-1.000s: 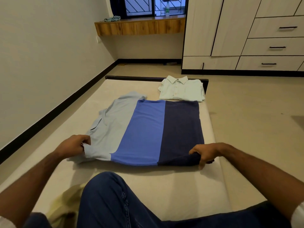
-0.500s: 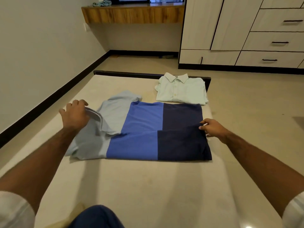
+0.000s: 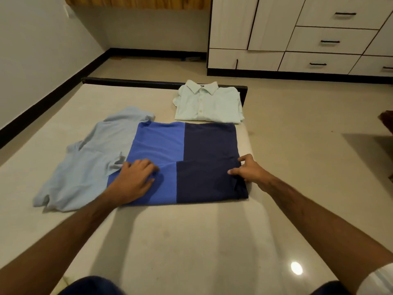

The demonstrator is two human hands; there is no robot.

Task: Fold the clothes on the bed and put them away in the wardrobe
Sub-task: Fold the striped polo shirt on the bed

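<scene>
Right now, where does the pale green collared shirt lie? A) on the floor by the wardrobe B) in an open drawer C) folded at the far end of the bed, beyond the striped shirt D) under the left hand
C: the pale green collared shirt lies folded at the bed's far end, beyond the striped shirt.

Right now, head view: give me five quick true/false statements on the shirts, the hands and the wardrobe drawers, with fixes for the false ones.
1. The left hand rests flat on the striped polo. True.
2. The right hand is off the polo, on the mattress. False: it grips the polo's navy right edge.
3. The mint button shirt lies folded at the far end of the bed. True.
4. The polo is fully folded. False: its pale blue collar end is still spread out to the left.
5. A wardrobe drawer stands open. False: every drawer in view is closed.
</scene>
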